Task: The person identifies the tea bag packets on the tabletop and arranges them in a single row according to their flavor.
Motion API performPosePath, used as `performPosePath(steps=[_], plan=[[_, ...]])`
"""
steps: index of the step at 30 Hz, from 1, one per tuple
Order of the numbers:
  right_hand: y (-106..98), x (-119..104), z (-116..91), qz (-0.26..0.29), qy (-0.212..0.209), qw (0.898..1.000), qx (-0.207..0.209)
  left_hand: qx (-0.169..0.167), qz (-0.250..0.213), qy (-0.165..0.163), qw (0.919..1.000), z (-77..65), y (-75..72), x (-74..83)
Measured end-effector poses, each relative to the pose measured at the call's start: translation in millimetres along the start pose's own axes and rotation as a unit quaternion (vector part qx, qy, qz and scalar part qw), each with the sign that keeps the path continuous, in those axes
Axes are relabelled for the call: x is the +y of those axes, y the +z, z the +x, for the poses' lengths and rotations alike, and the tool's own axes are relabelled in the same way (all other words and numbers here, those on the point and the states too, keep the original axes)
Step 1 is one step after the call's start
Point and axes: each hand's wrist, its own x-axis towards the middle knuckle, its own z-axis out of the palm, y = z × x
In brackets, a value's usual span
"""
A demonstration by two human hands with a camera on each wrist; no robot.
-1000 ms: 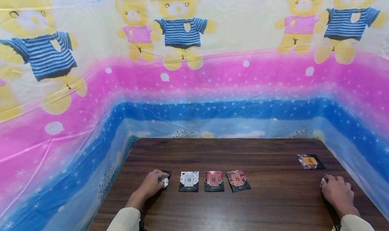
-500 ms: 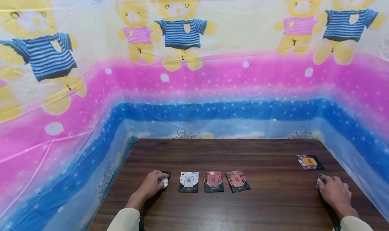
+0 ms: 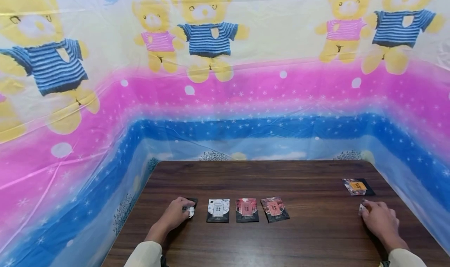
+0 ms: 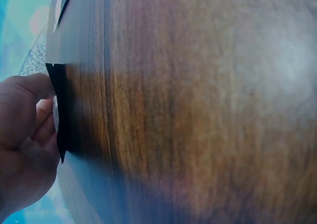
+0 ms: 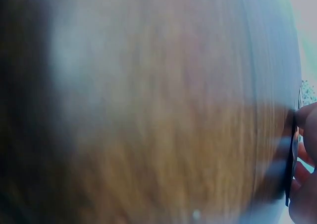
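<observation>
My left hand pinches a small flat black-and-white packet at the left of the table, most of it covered by the fingers. In the left wrist view, that packet's black side shows between thumb and fingers. On the right, my right hand pinches another packet, of which only a whitish bit is visible from the head. Its thin dark edge appears at the border of the right wrist view. Just beyond that hand lies a packet with an orange label.
A white-and-black packet, a red one and a slightly turned red one form a row right of my left hand. The brown wooden table meets a bear-printed cloth at its back and sides.
My right hand has slid a short way left over the table with its packet. The left hand and the lying packets stay put.
</observation>
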Motion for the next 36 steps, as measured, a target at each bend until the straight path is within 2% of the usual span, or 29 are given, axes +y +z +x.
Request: performPosePath(steps=[6,16,21,36], plan=[[2.9,-7.1,-2.4,0.003,-0.025,1.000,-0.001,0.005,0.001,0.007,1.0000,-0.1,-0.2,-0.2],[5.5,-19.5,-8.4,0.007,-0.061,0.998,0.020,0.000,0.004,-0.002,1.0000,-2.3,0.0,2.0],[9.2,-24.1,-9.3,0.011,-0.064,0.998,0.027,-0.001,0.005,-0.006,1.0000,-0.1,0.1,1.1],[13.4,-39.6,-12.5,0.011,-0.082,0.997,0.012,-0.002,0.003,-0.002,1.0000,-0.3,-0.4,0.8]])
